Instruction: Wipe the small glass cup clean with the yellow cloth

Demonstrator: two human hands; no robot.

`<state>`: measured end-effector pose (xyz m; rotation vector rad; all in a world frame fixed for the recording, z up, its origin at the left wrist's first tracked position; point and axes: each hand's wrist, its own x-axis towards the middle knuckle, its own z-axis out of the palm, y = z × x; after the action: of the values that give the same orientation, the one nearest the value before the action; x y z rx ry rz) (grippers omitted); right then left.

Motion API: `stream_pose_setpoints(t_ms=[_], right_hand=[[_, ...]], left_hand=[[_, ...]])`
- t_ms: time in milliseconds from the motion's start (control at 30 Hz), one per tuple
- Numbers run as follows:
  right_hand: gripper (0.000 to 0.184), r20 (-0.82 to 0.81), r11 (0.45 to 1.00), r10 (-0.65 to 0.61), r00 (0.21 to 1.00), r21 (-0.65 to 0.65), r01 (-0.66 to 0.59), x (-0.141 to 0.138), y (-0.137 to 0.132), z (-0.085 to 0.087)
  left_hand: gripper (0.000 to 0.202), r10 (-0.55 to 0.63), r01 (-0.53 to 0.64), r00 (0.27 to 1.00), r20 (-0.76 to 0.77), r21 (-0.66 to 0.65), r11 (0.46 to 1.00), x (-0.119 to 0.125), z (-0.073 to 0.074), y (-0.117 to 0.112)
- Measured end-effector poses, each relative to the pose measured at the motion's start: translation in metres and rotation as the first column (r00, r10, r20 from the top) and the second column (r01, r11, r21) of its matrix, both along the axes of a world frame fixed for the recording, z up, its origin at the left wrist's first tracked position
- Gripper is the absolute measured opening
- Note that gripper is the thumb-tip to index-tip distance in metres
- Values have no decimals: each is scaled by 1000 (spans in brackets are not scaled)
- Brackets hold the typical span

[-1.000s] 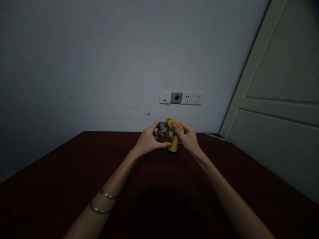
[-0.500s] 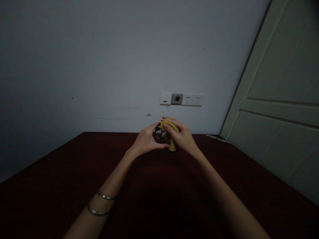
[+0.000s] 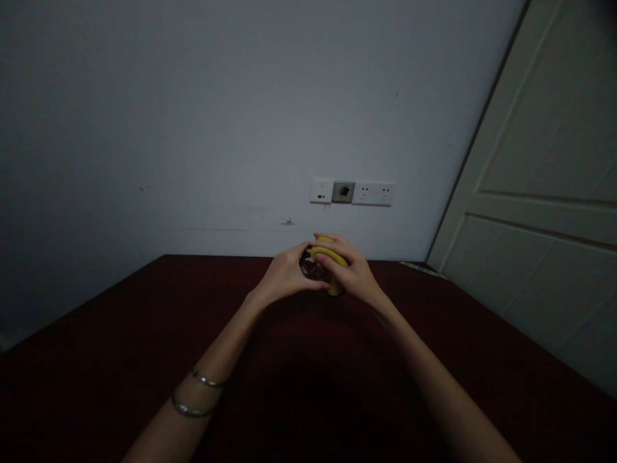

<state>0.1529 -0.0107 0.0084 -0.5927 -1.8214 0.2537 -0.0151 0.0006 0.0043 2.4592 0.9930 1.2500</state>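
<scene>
My left hand (image 3: 284, 280) is curled around a small clear faceted glass object (image 3: 311, 270), held just above the dark red table (image 3: 120, 334). My right hand (image 3: 349, 270) presses a yellow cloth (image 3: 332, 257) over the right side and top of that glass, fingers wrapped across it. Most of the glass is hidden between the two hands. Two thin silver bangles (image 3: 197, 392) sit on my left forearm.
A white wall stands behind the table, with a row of sockets and a switch plate (image 3: 351, 192) just above the hands. A pale panelled door (image 3: 544, 212) stands at the right. A thin flat strip (image 3: 424, 268) lies at the table's far right edge.
My right hand has slid the yellow cloth leftward over the glass, covering more of it. The cloth's hanging end is shorter now. My left hand has stayed almost still.
</scene>
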Motion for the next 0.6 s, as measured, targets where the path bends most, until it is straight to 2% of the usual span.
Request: stream_pose_setpoints(t_ms=[67,133,200,300,400,467,600], right_hand=[[25,-120,994,10,993,-108,-23,2,8,-4],[25,-181,988,17,983,-150,-44,3,11,-5],[23,-158,995,35,987,-91,-50,2,7,-3],[21,-21,997,63,998,44,-62,-2,-8,4],[22,51,994,68,996,84,-73,-5,-18,9],[23,-3,996,57,998,68,-56,-6,-17,10],[20,-229,999,-3,973,-33,-5,-8,-8,7]], left_hand=[[79,9,-9,1000,2,-29,1000,-1,-1,1],[81,-7,10,999,43,-78,997,0,-2,1],[78,-64,82,991,121,-151,985,2,-3,2],[67,-144,207,954,263,-232,950,6,-4,4],[66,-141,238,929,343,-259,936,7,-4,6],[67,-136,229,930,341,-250,941,7,-2,5],[72,-133,198,952,277,-222,955,8,2,-1]])
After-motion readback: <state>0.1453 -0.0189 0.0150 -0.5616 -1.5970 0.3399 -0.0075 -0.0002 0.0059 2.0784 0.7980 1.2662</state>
